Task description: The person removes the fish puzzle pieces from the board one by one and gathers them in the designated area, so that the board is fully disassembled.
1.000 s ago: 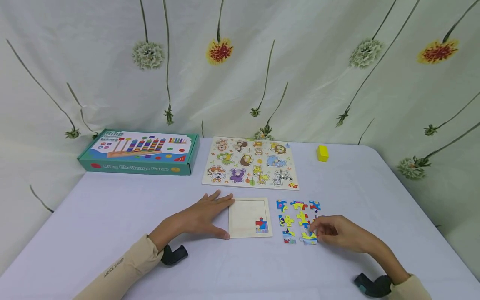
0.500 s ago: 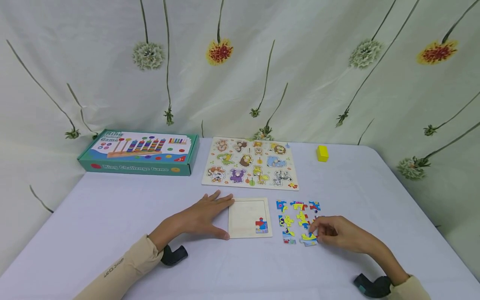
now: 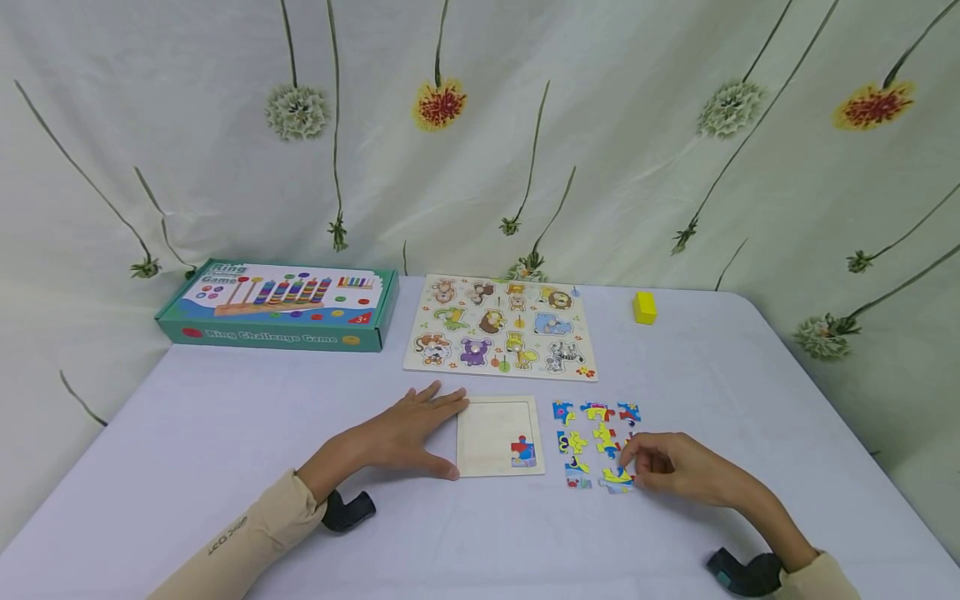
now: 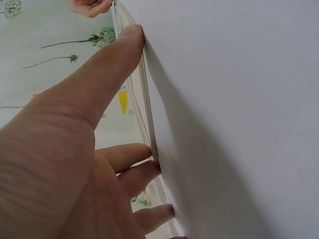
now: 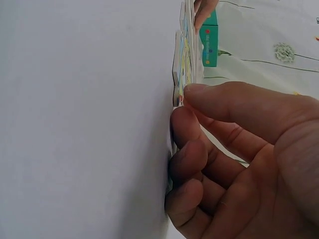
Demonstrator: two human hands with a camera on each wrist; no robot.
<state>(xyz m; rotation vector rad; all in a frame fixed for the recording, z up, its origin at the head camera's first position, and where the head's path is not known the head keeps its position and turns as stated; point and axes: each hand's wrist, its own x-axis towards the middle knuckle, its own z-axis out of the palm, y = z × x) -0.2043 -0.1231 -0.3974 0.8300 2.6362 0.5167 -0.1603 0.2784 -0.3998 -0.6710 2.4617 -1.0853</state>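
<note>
A square wooden puzzle tray (image 3: 487, 433) lies flat on the table, with one red and blue puzzle piece (image 3: 522, 452) in its lower right corner. My left hand (image 3: 401, 427) rests along the tray's left edge, fingers spread, thumb and fingertips touching its side. To the right, loose jigsaw pieces (image 3: 575, 442) lie in rough columns. My right hand (image 3: 682, 467) is at the right side of these pieces; thumb and index finger pinch the edge of a yellow and blue puzzle piece (image 3: 617, 477) in the bottom row. Its fingers hide part of the right column.
Behind the tray lies an animal peg puzzle board (image 3: 498, 327). A green Ring Challenge Game box (image 3: 277, 307) stands at the back left, and a yellow block (image 3: 645, 307) at the back right. A flowered curtain (image 3: 480, 167) hangs behind the table (image 3: 450, 542).
The bottom-row puzzle piece at my right fingertips has turned and shifted slightly. My left hand and the tray have stayed in place.
</note>
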